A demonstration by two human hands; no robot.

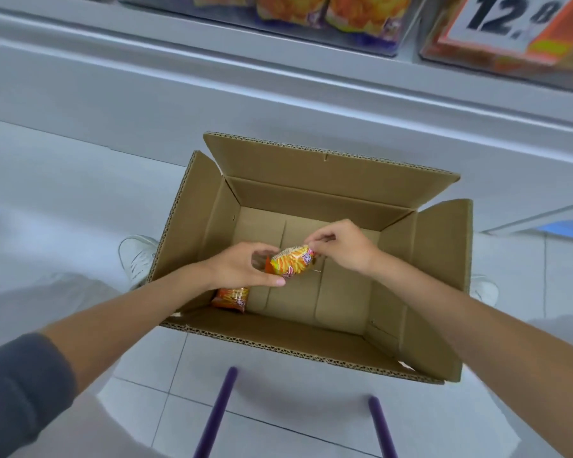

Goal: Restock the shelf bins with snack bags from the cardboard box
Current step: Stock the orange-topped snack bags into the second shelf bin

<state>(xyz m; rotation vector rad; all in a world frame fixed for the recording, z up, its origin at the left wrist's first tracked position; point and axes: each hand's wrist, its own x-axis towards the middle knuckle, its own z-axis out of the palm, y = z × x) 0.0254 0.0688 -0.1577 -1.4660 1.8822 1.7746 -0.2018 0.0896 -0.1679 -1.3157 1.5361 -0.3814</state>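
An open cardboard box (328, 193) stands on the tiled floor below me, flaps spread. Over its middle I hold a small orange-yellow snack bag (291, 261). My right hand (341, 247) pinches the bag's right end. My left hand (242, 267) curls round its left side, thumb stretched under it. A second orange snack bag (231, 298) lies on the box floor at the near-left corner, partly hidden by my left wrist. Shelf bins with more orange snack bags (325, 9) run along the top.
A grey shelf base (212, 81) runs behind the box. A price sign reading 12 (506, 18) hangs on the bin at the upper right. White shoes (138, 256) flank the box. Two purple bars (220, 411) rise from the bottom edge.
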